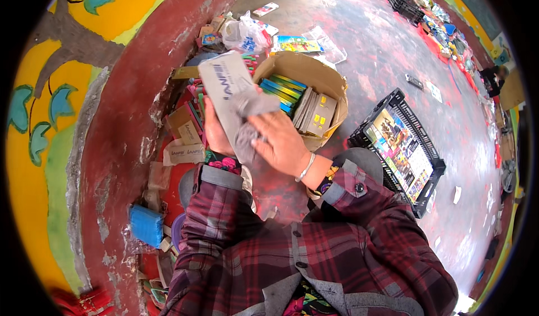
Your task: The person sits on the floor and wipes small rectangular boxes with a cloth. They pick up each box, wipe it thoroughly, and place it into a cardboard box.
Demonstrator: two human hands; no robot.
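My left hand [216,129] grips a long light-grey cardboard box [225,76] from its left side and holds it tilted above the floor. My right hand [282,143], with a silver bracelet at the wrist, presses a crumpled grey cloth [252,104] against the box's upper face. The cloth covers the box's near right part, and some of my right fingers lie on it. Just beyond my hands stands an open round-sided carton [331,74]. In it are several blue-green boxes [285,90] and several grey-brown boxes [317,114] with yellow marks.
A black plastic crate [398,153] holding colourful printed sheets stands on my right. Along the red wall at left lie a white plastic bag [246,35], a blue packet [146,226] and torn cardboard [184,153]. More black crates [403,3] and mixed clutter line the far right wall.
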